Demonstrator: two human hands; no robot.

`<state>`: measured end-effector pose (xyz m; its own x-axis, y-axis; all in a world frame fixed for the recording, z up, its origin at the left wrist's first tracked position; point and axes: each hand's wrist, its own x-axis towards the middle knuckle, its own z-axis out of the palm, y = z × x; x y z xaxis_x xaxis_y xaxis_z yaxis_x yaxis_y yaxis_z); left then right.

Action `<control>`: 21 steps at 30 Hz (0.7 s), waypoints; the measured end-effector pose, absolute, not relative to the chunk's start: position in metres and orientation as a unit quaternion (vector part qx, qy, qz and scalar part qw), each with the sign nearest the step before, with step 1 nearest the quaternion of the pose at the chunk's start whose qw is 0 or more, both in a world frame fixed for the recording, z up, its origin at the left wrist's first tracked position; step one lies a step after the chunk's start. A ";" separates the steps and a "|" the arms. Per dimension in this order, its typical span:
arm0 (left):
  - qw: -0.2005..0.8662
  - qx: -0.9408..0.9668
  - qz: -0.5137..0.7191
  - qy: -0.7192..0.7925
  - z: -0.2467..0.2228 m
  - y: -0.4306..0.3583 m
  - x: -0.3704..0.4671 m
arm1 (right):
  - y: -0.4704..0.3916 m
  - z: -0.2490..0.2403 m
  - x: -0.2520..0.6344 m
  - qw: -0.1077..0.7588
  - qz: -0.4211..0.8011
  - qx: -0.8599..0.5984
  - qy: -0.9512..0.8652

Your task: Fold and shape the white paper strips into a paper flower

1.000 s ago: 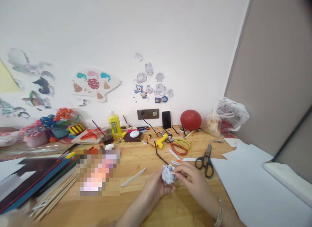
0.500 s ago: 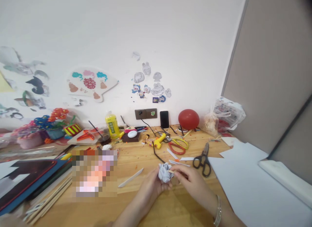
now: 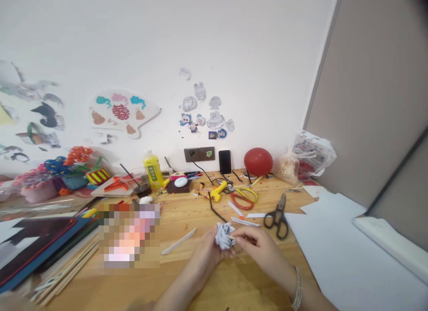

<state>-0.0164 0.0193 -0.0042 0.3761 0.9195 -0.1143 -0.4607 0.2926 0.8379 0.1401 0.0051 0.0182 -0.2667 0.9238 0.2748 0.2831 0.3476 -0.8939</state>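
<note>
Left hand [image 3: 207, 254] cups white paper rosette [image 3: 223, 236] above worktop [image 3: 182, 271], fingers curled under. Right hand [image 3: 257, 245] just right of it, thumb and index closed on pale stick [image 3: 232, 237], long axis roughly sideways, tip at rosette's folds.

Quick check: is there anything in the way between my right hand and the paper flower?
Only the small stick pinched in your right hand, up at the flower's folds. Nothing else visible blocks it: your left hand cradles the paper flower, and the black scissors lie off to the right.
</note>
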 end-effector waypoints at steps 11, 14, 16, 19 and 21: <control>0.720 0.380 0.473 0.338 -0.019 0.026 -0.015 | 0.009 0.011 0.139 0.442 0.405 -0.426 -0.678; 0.720 0.375 0.476 0.339 -0.018 0.024 -0.015 | 0.009 0.012 0.138 0.445 0.425 -0.420 -0.667; 0.720 0.374 0.477 0.339 -0.017 0.023 -0.015 | 0.007 0.014 0.138 0.443 0.444 -0.413 -0.660; 0.716 0.382 0.477 0.339 -0.017 0.023 -0.016 | 0.006 0.016 0.137 0.435 0.462 -0.416 -0.652; 0.708 0.392 0.479 0.341 -0.017 0.023 -0.016 | 0.005 0.016 0.137 0.432 0.456 -0.425 -0.651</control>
<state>-0.0163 0.0231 -0.0173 0.3091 0.9449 -0.1080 -0.4107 0.2351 0.8809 0.1369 0.0054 0.0162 -0.2644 0.9484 0.1753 0.1596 0.2223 -0.9618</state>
